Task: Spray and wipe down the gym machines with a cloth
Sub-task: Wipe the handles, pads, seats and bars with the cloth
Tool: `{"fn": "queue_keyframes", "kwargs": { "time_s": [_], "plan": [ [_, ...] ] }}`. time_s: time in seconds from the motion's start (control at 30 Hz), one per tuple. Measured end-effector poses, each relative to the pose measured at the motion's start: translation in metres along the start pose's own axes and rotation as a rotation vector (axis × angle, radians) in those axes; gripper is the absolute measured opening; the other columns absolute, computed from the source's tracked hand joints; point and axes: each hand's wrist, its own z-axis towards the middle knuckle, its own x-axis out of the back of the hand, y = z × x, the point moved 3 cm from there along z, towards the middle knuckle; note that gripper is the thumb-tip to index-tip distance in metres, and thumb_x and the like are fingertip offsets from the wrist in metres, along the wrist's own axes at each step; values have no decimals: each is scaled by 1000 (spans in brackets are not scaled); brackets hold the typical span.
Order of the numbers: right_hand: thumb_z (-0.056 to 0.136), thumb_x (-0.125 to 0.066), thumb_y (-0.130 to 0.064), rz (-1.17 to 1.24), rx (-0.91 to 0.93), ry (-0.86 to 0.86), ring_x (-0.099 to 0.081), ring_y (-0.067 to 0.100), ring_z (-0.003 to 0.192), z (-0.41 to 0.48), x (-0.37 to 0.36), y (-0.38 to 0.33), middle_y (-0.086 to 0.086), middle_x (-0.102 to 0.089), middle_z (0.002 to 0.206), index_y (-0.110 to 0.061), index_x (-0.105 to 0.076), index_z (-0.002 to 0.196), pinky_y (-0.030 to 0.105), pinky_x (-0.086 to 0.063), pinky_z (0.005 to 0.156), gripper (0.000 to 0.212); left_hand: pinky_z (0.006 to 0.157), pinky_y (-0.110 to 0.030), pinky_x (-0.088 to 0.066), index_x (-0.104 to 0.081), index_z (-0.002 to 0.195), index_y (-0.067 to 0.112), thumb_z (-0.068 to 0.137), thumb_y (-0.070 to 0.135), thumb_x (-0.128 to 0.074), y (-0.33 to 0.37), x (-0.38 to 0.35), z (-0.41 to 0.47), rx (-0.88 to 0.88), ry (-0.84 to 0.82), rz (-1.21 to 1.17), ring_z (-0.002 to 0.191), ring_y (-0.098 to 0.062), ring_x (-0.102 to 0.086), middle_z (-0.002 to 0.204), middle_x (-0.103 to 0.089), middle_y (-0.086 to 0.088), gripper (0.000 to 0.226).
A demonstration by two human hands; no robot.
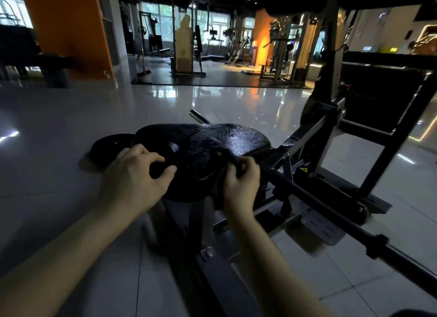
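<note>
At the near edge of the black seat pad (203,146), low in the middle of the view, the right hand (240,183) grips a dark cloth (229,159). Its fingers are curled tight round the bunched fabric, one end poking up above the knuckles onto the pad and the other hanging below the palm. The pad's far right half glistens with fine wet droplets; its near half lies in shadow.

Just left of it, the left hand (134,175) hovers over the pad's near left edge, fingers bent and thumb close to the forefinger. Whether they pinch anything cannot be told, since what lies between them is lost against the dark pad.

A round black weight plate (110,149) lies flat on the floor, touching the pad's left side. A short metal peg (197,116) sticks out from behind the pad's far edge. From the pad's right side a long black bar (331,210) runs toward the near right corner, crossing above a ribbed silver footplate (325,228). The machine's black and grey frame (359,130) rises to the right, with a small yellow warning sticker (302,169) low on it.

Glossy pale floor tiles (59,118) spread all round. An orange column (71,28) stands at far left, and more gym machines (186,45) stand on dark matting far off, before bright windows.
</note>
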Motion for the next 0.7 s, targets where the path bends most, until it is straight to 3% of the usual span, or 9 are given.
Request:
{"fn": "queue_keyframes", "kwargs": {
  "time_s": [0.07, 0.17, 0.23, 0.4, 0.53, 0.6, 0.7],
  "plan": [
    [93, -62, -12, -75, -73, 24, -60, 26, 89, 42, 6, 15, 19, -60, 103, -12, -65, 100, 33, -50, 85, 7, 79, -39, -51, -78, 101, 21, 83, 52, -72, 3, 1, 2, 18, 11, 31, 104, -29, -59, 104, -68, -1, 36],
    [88, -58, -31, -125, -224, -12, -67, 29, 85, 83, 12, 39, 15, -66, 103, -26, -59, 98, 49, -59, 83, 12, 83, -41, -51, -78, 101, 20, 82, 52, -74, 11, -1, 3, 7, -10, -7, 104, -30, -59, 103, -67, -3, 38],
    [83, -56, -41, -139, -223, -16, -68, 31, 84, 73, 9, 45, 12, -67, 98, -32, -54, 93, 54, -59, 80, 13, 84, -41, -52, -78, 101, 19, 81, 51, -76, 18, -6, 3, -15, -32, -54, 103, -28, -58, 100, -65, 0, 38],
    [92, -59, -13, 57, -104, -160, -64, 24, 88, -7, 4, -2, 4, -65, 93, -28, -53, 92, 38, -52, 78, 17, 84, -44, -53, -78, 99, 20, 79, 59, -57, 49, -13, 7, -178, 6, -48, 95, -24, -59, 93, -64, 3, 49],
    [91, -58, -14, -26, -175, -50, -66, 29, 88, 56, 10, 25, 13, -67, 98, -23, -56, 96, 45, -56, 79, 10, 82, -42, -45, -79, 100, 19, 77, 60, -55, 76, -26, 14, -331, -1, 42, 92, -27, -58, 93, -66, 5, 53],
    [94, -59, -14, -78, -217, -24, -66, 26, 86, 90, 18, 37, 14, -68, 103, -20, -56, 99, 32, -54, 69, 9, 82, -42, -44, -79, 102, 18, 75, 59, -61, 82, -32, 19, -359, -28, 80, 93, -28, -59, 95, -69, 4, 52],
    [96, -60, -12, -142, -198, 2, -64, 19, 79, 129, 27, 52, 12, -70, 101, -11, -62, 106, 15, -39, 54, 10, 83, -43, -46, -80, 102, 18, 72, 62, -62, 84, -40, 28, -372, -74, 93, 94, -27, -60, 97, -72, 5, 56]
  ]
}}
